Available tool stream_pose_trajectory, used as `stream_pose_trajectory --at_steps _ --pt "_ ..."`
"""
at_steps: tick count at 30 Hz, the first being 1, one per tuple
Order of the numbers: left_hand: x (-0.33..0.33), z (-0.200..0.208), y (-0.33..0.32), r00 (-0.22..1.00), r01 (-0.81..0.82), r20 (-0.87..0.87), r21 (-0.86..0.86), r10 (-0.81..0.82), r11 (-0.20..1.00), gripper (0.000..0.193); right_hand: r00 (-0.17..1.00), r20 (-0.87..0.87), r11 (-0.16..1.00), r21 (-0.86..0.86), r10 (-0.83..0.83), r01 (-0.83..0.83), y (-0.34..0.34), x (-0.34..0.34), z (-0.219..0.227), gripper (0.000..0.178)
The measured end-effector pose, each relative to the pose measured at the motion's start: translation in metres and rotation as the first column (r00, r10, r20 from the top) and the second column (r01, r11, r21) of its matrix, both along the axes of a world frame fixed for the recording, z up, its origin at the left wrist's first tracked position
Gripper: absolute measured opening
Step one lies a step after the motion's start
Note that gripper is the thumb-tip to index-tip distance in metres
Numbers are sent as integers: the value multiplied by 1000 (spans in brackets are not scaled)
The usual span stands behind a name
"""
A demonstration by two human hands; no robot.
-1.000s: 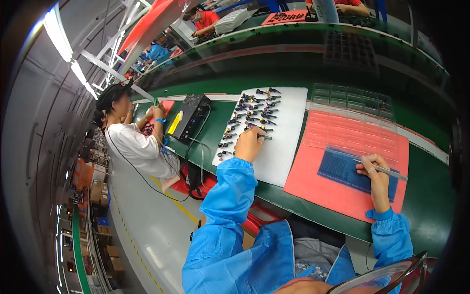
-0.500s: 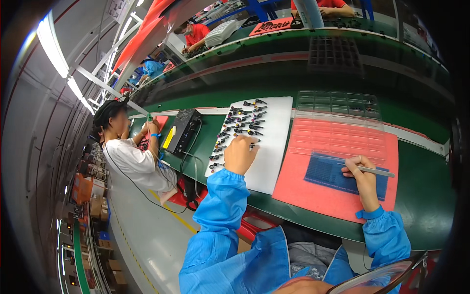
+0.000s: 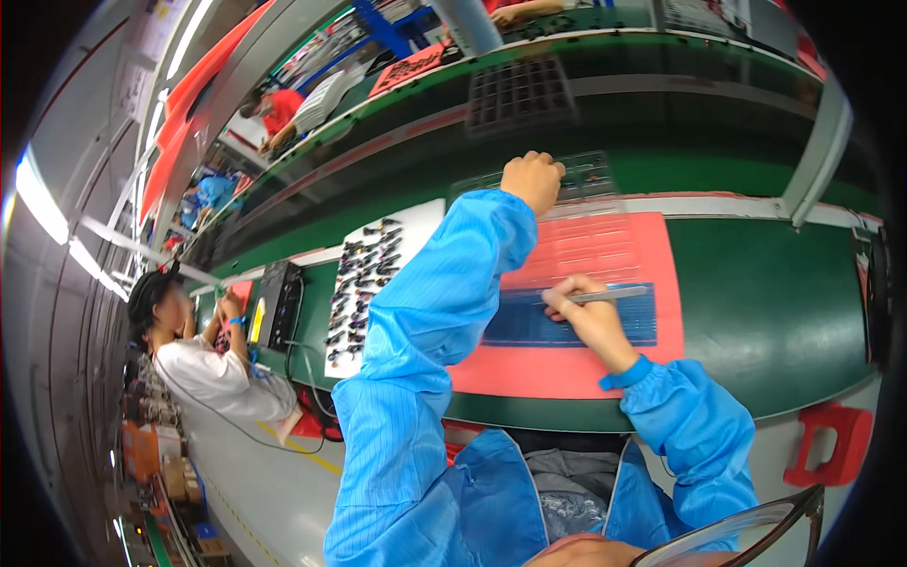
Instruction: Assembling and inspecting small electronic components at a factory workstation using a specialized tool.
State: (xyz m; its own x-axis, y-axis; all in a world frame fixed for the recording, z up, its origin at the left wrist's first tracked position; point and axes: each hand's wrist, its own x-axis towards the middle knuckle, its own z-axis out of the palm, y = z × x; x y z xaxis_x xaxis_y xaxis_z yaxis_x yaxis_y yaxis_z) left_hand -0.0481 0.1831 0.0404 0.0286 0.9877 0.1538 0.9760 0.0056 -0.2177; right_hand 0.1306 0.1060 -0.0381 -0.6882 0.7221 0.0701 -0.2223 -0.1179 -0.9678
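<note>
My right hand (image 3: 593, 317) grips metal tweezers (image 3: 614, 295) above a dark blue sheet (image 3: 619, 326), which lies on a pink mat (image 3: 557, 376). At the far end of that mat, my left hand (image 3: 534, 181) is over a clear compartment tray (image 3: 593, 172), fingers curled. Its fingertips are hidden, so anything they hold cannot be made out. A few dark pieces show in the tray's far right pockets. Left of the mat, a white foam board (image 3: 416, 227) carries rows of small black parts (image 3: 364, 269), partly covered by my blue left sleeve.
A black box (image 3: 278, 302) with a cable stands left of the board. Beyond it sits a co-worker in a white shirt (image 3: 213, 378). Behind the bench runs a dark belt with a compartment tray (image 3: 520, 94). A metal post (image 3: 820, 142) rises at right; a red stool (image 3: 831, 439) stands below.
My left hand has gone from the black parts on the foam board to the clear tray at the right. The right hand still holds the tweezers over the blue sheet. The view has turned rightward.
</note>
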Motion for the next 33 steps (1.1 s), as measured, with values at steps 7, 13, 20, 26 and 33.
stream_pose_trajectory --at_steps 7,13,20,26,33 --pt "24 -12 65 957 -86 272 -73 102 994 20 1000 12 997 73 -22 21 0 2 -5 7" --pt "39 -30 94 929 -233 280 -65 242 970 20 998 -1 997 28 -65 65 -1 0 -3 11" --pt "26 -33 111 856 -235 403 -257 324 938 23 998 -7 998 12 -68 68 0 -1 -4 12" --pt "4 -31 104 656 -182 736 -65 170 981 21 1000 19 1000 4 3 -3 -1 2 3 6" --pt "-6 27 26 -180 -71 983 16 -29 997 36 995 101 999 34 25 -29 -1 3 5 10"
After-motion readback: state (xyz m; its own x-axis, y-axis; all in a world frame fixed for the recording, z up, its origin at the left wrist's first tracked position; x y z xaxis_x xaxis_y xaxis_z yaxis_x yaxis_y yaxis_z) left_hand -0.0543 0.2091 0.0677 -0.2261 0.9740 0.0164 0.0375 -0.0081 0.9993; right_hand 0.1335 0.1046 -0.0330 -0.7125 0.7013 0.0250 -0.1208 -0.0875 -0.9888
